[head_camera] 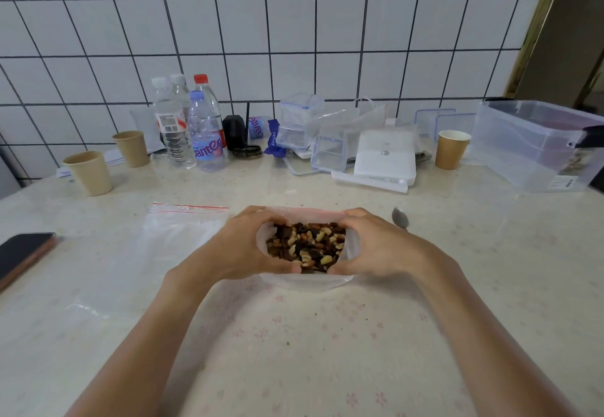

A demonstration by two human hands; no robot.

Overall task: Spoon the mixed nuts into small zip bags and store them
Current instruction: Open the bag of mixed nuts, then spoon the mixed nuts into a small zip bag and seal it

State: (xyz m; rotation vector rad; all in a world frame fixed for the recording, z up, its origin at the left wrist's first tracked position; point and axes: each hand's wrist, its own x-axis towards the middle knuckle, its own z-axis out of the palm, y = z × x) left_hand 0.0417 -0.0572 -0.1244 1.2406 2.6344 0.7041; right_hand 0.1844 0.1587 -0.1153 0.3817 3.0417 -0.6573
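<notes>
A clear bag [305, 281] full of mixed nuts [305, 245] stands open-mouthed at the middle of the table. My left hand [243, 243] grips its left rim and my right hand [376, 245] grips its right rim, thumbs near the front edge, holding the mouth wide. An empty zip bag [170, 236] with a red seal line lies flat to the left. A metal spoon [400, 218] lies just behind my right hand, partly hidden by it.
A phone [23, 254] lies at the left edge. Along the tiled wall stand paper cups [90, 173], water bottles [196, 129], small clear lidded boxes [313, 135], a white box [385, 155] and a large clear storage bin [539, 145] at the right.
</notes>
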